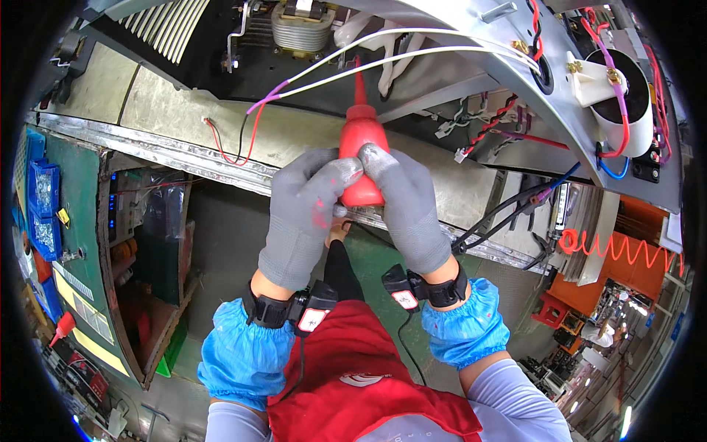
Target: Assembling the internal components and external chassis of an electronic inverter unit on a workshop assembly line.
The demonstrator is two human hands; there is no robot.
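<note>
Both my hands, in grey gloves, grip a red squeeze bottle (362,140) with a long tapered nozzle. My left hand (305,199) wraps its left side, and my right hand (405,195) presses on it from the right, thumbs close together. The nozzle points away from me into an open grey metal housing (442,96), its tip near the dark base plate. White wires (412,53) arc across the housing beyond the bottle. A finned transformer-like part (302,31) sits behind. What the tip touches is too small to tell.
A metal-edged bench ledge (236,144) runs across below the housing, with a loose red and black lead (237,156) on it. At right are a white cylinder (618,110), black cables (493,221) and a coiled orange hose (611,247). A green cabinet (88,221) with blue bins stands left.
</note>
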